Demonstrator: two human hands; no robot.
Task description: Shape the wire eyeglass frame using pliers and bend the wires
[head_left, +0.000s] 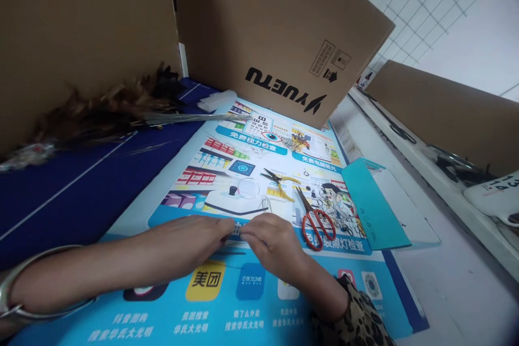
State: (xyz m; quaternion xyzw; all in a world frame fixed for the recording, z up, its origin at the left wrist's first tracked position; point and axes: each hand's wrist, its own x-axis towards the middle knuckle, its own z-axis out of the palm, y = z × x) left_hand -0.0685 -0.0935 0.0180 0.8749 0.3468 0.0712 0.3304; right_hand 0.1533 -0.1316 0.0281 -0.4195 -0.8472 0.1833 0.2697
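My left hand (203, 235) and my right hand (273, 240) meet almost fingertip to fingertip above the printed poster sheet (154, 308). Both have their fingers pressed together in a pinch; what lies between them is too small or hidden to make out. Thin dark strands (231, 253) show just below my left fingers. To the right of my right hand lie red-handled scissors (318, 224), blades pointing away. Yellow-handled pliers (281, 179) rest farther off, jaws apart. Beside the scissors is a tangled heap of fine wire pieces (346, 211).
Brown feathers (113, 100) and a bundle of thin straight wires (198, 118) lie at the far left on a blue cloth (81, 173). A YUETU cardboard box (275, 27) stands at the back. A teal folded card (375, 208) lies right, and a white mug (494, 197) stands farther right.
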